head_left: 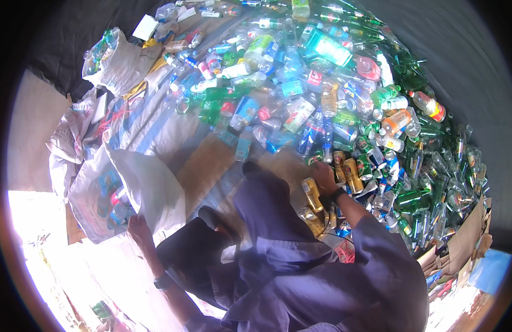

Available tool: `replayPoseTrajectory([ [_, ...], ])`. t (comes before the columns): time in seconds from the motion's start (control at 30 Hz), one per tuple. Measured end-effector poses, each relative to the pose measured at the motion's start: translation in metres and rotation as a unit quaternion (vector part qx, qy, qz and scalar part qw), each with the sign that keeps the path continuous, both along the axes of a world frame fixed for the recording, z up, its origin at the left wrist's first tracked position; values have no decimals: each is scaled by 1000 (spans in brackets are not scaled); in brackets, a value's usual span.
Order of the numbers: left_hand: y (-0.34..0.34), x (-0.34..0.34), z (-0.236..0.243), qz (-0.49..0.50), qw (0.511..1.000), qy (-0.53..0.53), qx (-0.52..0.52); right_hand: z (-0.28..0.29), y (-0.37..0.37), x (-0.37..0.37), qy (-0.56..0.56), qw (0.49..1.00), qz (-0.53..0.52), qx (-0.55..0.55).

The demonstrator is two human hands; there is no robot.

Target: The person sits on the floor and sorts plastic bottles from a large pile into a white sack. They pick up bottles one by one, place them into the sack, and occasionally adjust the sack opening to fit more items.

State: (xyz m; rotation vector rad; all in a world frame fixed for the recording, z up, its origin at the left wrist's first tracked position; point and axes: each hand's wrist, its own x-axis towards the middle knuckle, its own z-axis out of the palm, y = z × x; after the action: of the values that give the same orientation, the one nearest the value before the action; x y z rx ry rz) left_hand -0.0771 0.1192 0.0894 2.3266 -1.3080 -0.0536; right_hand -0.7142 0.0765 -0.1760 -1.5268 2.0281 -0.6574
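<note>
My left hand point(137, 227) is closed on the edge of a white sack point(156, 180), whose mouth gapes open. Inside the sack lie several plastic bottles point(116, 206). Out on the right, my right hand point(324, 178) reaches down to the near edge of the heap with its fingers curled. What its fingers hold, if anything, is hidden. Just beyond the fingertips lies a small green item point(314, 159), perhaps a can. Gold cans point(353, 176) lie to the right of this hand, and another gold can point(312, 193) is beside it on the left.
A large heap of plastic bottles point(300, 113) spreads ahead of me. Green glass bottles point(413, 196) pile up along the right. Another filled white sack point(120, 69) stands far left on a striped sheet point(151, 119). Cardboard point(455, 235) borders the heap at the near right.
</note>
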Motion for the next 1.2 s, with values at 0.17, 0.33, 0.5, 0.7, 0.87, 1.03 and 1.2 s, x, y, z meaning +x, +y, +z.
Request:
replayPoseTrajectory([
  [0.17,2,-8,9,21,997,-9,77,-4,-78,4,33,998,-28,-35],
  [0.33,-2,-18,18,20,995,-22,93,-3,-114,46,37,990,110,-83],
  [0.5,-8,-24,17,-3,993,-27,116,9,-146,84,126,952,267,-76],
  [0.7,-7,-29,21,-17,992,-46,115,3,-175,111,229,936,263,46],
  [0.87,-8,-32,25,-23,991,-55,116,-3,-175,107,265,916,298,48],
  [1.03,-9,-41,31,-38,995,-34,91,5,-144,93,242,921,304,40],
  [1.2,-7,-49,39,-66,994,-70,53,28,-121,83,166,952,257,-18],
])
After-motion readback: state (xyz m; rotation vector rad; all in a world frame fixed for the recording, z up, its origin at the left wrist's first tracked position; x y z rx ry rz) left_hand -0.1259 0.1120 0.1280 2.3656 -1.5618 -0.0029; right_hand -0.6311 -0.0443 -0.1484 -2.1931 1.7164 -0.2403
